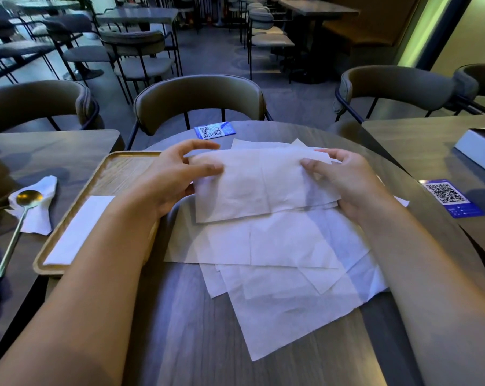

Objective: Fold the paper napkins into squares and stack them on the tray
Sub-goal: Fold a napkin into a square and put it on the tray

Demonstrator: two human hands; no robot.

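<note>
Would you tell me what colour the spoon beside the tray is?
Gold; the spoon shows best in the head view.

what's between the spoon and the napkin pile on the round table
In the head view, the wooden tray, holding one folded napkin, lies between the spoon and the napkin pile.

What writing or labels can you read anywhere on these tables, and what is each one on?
No words or numbers can be read.
Blue card at the far table edge: a QR code; its small print is too blurred to read.
Blue card at the right: a QR code; the white print below it is too small to read.
Napkins, tray, spoon: no text visible.
</note>
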